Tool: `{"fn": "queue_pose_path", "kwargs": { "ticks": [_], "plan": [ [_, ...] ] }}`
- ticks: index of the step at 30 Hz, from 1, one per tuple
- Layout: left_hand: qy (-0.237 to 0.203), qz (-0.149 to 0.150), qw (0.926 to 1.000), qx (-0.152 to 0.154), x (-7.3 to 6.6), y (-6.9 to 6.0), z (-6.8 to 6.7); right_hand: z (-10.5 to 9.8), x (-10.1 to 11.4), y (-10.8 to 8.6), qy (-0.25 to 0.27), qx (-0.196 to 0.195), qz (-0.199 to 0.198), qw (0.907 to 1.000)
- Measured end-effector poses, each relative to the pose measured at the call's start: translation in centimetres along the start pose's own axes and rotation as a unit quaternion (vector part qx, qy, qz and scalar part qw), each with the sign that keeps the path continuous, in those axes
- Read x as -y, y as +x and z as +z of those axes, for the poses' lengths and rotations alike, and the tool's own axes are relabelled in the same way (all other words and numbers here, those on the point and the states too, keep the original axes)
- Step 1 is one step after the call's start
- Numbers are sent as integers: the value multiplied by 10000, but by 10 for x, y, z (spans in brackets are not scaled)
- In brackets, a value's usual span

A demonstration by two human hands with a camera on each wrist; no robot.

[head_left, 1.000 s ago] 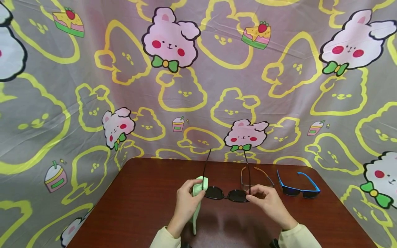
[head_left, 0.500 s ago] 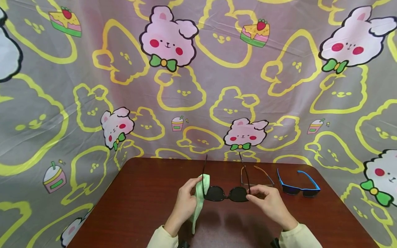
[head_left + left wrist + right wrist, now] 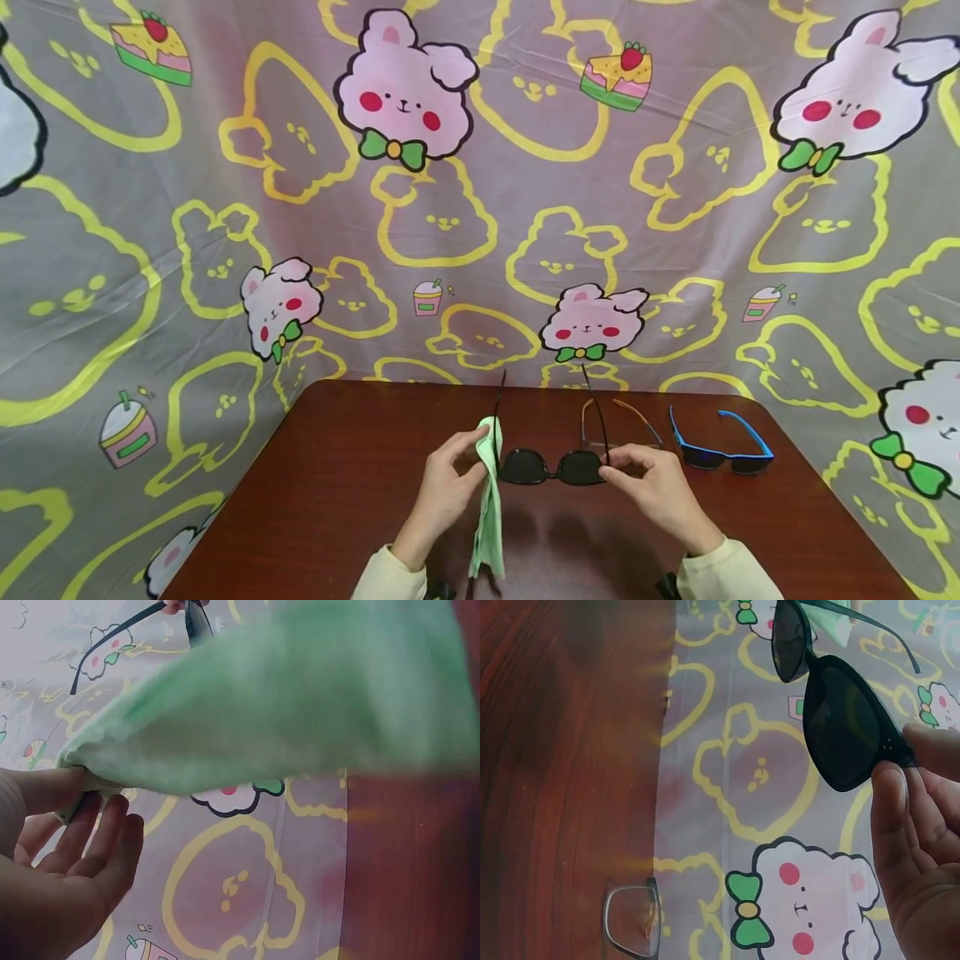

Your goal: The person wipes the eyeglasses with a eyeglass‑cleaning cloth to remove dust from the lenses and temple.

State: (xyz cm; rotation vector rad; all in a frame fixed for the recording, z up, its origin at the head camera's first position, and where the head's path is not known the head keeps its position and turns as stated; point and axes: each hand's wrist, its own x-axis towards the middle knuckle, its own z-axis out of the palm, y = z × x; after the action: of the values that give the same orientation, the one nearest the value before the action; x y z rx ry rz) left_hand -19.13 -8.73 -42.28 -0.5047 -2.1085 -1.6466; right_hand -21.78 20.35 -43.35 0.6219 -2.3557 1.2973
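Black sunglasses (image 3: 525, 467) hang above the table with both temples unfolded and pointing away. My right hand (image 3: 651, 487) pinches them at the right hinge between thumb and fingers; the right wrist view shows this grip on the dark frame (image 3: 845, 724) closely. A light green cloth (image 3: 489, 521) dangles from my left hand (image 3: 444, 492), beside the left end of the sunglasses. In the left wrist view the thumb and fingers pinch one corner of the cloth (image 3: 300, 705), which spreads out blurred across the picture. That view shows the sunglasses apart from the left fingers.
On the brown table (image 3: 322, 467), blue-framed sunglasses (image 3: 726, 457) lie at the right. Clear glasses with brownish temples (image 3: 637, 421) lie behind my right hand, partly hidden. A grey curtain (image 3: 450, 192) with rabbit prints hangs behind the table and along its sides.
The green cloth has come away from the left lens and now hangs longer and straighter from my left hand. The sunglasses have tilted slightly and shifted a little; the right hand keeps its grip.
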Motion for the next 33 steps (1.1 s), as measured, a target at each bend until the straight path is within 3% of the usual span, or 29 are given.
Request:
{"fn": "queue_pose_path", "kwargs": {
  "ticks": [3, 7, 12, 17, 21, 23, 26, 33],
  "plan": [
    [-226, -60, 9997, -11, -13, -1, -3, 1, 2, 0, -21, 75, 41, 10000],
    [-522, -392, 9979, 4, -19, 0, -1, -1, 15, 1, -28, 195, -13, 9998],
    [-760, -687, 9945, -201, -18, 0, 2, -5, 38, 1, 4, 217, 3, 9998],
    [-1038, -1057, 9871, -605, -9, 2, 7, -1, 23, 0, 193, 226, 260, 9992],
    [-824, -1149, 9873, -729, -15, 4, 7, 0, 21, 1, 311, 177, 483, 9982],
    [-673, -1118, 9885, -761, -27, 4, 7, 0, 21, 1, 314, 135, 513, 9981],
    [-461, -1060, 9898, -831, -30, 4, 9, 2, 9, 0, 355, 93, 562, 9977],
    [-96, -1009, 9910, -873, -30, 4, 12, -2, 29, 1, 470, -25, 465, 9978]
  ]
}}
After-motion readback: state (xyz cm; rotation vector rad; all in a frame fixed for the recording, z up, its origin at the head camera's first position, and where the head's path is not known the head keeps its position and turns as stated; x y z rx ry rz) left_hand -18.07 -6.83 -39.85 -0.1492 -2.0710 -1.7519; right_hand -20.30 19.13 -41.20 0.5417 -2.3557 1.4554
